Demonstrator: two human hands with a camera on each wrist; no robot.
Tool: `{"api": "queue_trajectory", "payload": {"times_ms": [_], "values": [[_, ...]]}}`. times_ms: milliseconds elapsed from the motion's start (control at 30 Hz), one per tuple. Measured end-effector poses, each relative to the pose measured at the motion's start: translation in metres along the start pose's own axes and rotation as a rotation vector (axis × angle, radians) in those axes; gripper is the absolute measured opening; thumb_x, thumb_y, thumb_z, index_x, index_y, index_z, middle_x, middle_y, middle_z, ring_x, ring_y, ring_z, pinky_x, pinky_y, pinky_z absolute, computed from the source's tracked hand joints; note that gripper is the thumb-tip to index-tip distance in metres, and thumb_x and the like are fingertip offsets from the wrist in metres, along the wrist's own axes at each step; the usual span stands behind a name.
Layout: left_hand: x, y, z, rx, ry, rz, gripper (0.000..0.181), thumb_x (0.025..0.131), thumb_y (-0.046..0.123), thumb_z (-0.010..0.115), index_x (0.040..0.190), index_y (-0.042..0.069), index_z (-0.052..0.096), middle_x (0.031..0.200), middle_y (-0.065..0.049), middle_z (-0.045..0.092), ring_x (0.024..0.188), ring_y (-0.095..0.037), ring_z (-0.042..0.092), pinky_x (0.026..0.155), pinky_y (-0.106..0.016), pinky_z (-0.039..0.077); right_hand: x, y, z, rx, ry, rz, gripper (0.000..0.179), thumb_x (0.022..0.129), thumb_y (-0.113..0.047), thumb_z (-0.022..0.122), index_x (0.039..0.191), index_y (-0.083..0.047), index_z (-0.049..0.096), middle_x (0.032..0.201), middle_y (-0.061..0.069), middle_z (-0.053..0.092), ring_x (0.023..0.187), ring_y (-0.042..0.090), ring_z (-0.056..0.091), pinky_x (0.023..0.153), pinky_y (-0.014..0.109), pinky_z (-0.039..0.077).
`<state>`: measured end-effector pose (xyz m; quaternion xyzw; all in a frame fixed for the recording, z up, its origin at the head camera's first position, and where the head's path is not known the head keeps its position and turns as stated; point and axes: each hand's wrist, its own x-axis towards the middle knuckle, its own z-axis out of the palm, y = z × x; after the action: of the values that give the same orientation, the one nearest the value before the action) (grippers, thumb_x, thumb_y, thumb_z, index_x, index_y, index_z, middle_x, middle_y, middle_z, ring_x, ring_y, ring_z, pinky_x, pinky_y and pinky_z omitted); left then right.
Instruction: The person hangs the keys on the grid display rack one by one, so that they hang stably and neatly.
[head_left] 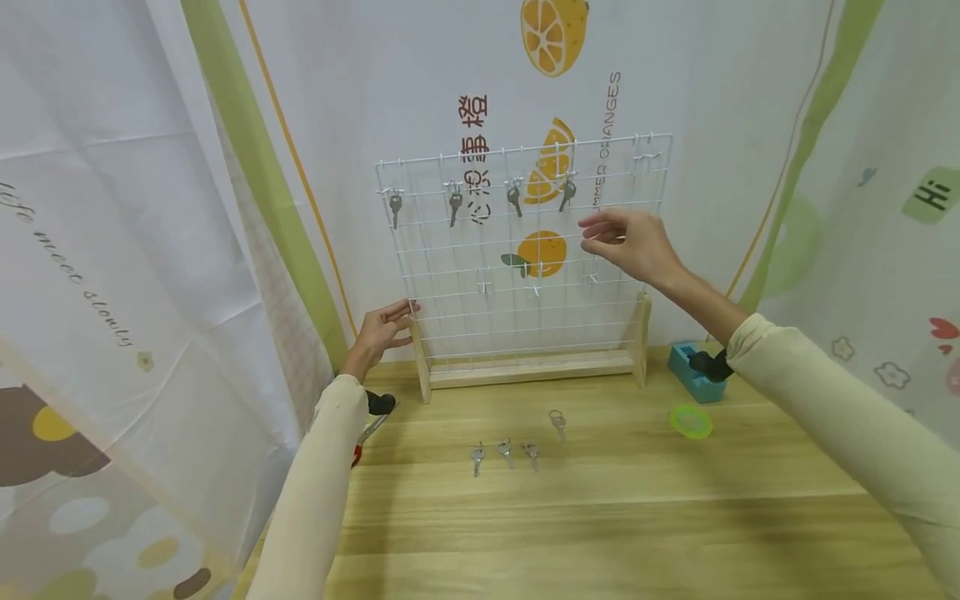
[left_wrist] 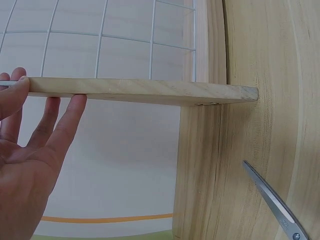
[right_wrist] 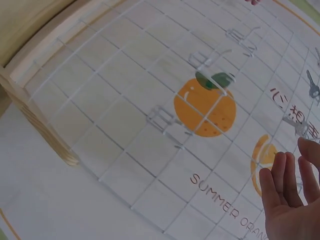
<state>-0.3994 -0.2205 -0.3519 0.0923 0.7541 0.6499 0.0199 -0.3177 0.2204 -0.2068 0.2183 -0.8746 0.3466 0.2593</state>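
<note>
A white wire grid rack [head_left: 465, 250] stands upright in a wooden base [head_left: 525, 377]. Several keys hang from hooks along its upper row, the rightmost key [head_left: 567, 195] just left of my right hand [head_left: 633, 242]. That hand is raised before the grid, fingers extended and loosely bent, with nothing visible between them. At the rack's left side, my left hand [head_left: 381, 333] grips the top of the wooden side post [left_wrist: 140, 89], thumb on one face and fingers against the other. An unused hook [head_left: 647, 158] sits at the grid's upper right.
Several keys lie on the wooden table, among them one key [head_left: 558, 423] apart from a row. Lower hooks [head_left: 536, 290] on the grid hold nothing. Scissors [head_left: 373, 425] lie by the left sleeve. A blue tape dispenser [head_left: 696, 373] and a yellow-green disc [head_left: 691, 422] sit at right.
</note>
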Motion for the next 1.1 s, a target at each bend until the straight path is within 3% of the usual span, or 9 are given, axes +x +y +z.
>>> {"api": "queue_trajectory", "payload": {"times_ms": [133,400,633,867,1100], "values": [[0.000,0.000,-0.001,-0.003,0.001,-0.005,0.055,0.109,0.006,0.054,0.161,0.008,0.038,0.157,-0.011,0.049,0.147,-0.028,0.044,0.106,-0.048,0.054,-0.013,0.010,0.011,-0.006,-0.040,-0.019,0.028,0.096,-0.007,0.076,0.123,0.000,0.073,0.108,0.020,0.076,0.097,0.035,0.074,0.076,0.006,0.053],[0.000,0.000,0.000,-0.004,0.011,-0.011,0.055,0.109,0.007,0.055,0.161,0.009,0.039,0.157,-0.010,0.050,0.146,-0.027,0.045,0.106,-0.048,0.053,-0.038,0.031,0.031,0.007,-0.101,-0.007,0.028,0.096,-0.008,0.076,0.123,0.000,0.073,0.108,0.019,0.077,0.096,0.034,0.075,0.085,0.037,0.063],[0.000,0.000,0.001,-0.007,-0.001,0.007,0.055,0.109,0.007,0.055,0.161,0.007,0.037,0.157,-0.012,0.049,0.147,-0.030,0.043,0.108,-0.051,0.052,-0.057,0.044,0.045,0.040,-0.125,-0.015,0.028,0.095,-0.007,0.077,0.122,0.001,0.073,0.107,0.020,0.077,0.096,0.035,0.075,0.084,0.035,0.063],[0.000,0.000,-0.002,-0.018,0.004,-0.007,0.054,0.109,0.006,0.055,0.160,0.007,0.038,0.157,-0.012,0.049,0.148,-0.029,0.043,0.107,-0.051,0.052,-0.074,0.058,0.064,0.086,-0.172,-0.018,0.029,0.095,-0.004,0.076,0.122,0.005,0.071,0.109,0.023,0.076,0.098,0.038,0.074,0.086,0.045,0.063],[0.001,0.002,0.001,-0.022,-0.005,-0.002,0.054,0.109,0.005,0.054,0.160,0.004,0.038,0.158,-0.013,0.048,0.148,-0.031,0.042,0.109,-0.053,0.050,-0.087,0.074,0.084,0.095,-0.197,0.011,0.028,0.094,-0.003,0.077,0.120,0.006,0.072,0.106,0.022,0.076,0.095,0.038,0.075,0.086,0.047,0.063]]}}
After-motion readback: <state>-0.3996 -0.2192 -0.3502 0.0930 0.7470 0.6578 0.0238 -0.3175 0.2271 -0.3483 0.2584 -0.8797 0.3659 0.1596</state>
